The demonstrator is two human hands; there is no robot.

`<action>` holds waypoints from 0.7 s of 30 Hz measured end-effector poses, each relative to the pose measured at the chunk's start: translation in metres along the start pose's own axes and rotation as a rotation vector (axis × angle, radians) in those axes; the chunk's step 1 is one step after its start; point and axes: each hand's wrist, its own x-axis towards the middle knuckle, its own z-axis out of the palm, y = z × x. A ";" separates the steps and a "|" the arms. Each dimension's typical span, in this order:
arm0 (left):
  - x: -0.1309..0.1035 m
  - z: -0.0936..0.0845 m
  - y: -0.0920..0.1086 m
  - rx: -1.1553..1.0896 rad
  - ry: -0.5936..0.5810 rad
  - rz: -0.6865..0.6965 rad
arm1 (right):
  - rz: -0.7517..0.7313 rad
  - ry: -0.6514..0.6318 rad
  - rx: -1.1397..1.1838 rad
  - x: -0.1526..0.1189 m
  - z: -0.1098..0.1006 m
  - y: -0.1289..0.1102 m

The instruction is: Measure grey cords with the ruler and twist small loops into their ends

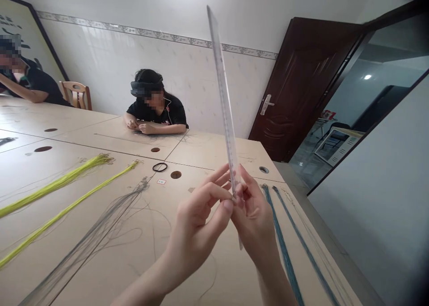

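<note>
Pale table (pixel 110 270), dark door (pixel 301 82) beyond. Your right hand (pixel 256 214) holds ruler (pixel 224 100) up, tilted, above table. Your left hand (pixel 197 225) pinches narrow against it; can't tell on what. 2 yellow bundles (pixel 67 180) left, 2 blue (pixel 280 234) right.

The lower part of the ruler (pixel 223 87) is partly hidden by the left hand (pixel 201 221) and right hand (pixel 256 212); its scale is too fine to be read. Detail at the left hand's pinched fingertips cannot be resolved. The yellow strands (pixel 60 187) are cut off by the left edge, the grey strands (pixel 100 227) and blue strands (pixel 284 252) by the bottom edge. Print on the card (pixel 161 181) is illegible. The leftmost person (pixel 43 87) is partly cropped.
</note>
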 end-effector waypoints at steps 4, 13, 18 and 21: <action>0.006 -0.005 0.000 0.030 0.064 -0.007 | -0.023 0.167 -0.169 -0.004 0.003 -0.001; 0.001 -0.011 0.004 0.118 0.186 0.096 | 0.002 -0.501 -0.176 -0.007 -0.005 -0.019; 0.003 -0.006 0.004 0.109 0.124 0.091 | 0.216 -0.854 -0.045 -0.007 -0.014 -0.020; 0.005 -0.010 0.004 0.032 0.114 0.065 | 0.252 -0.809 0.027 -0.010 -0.020 -0.020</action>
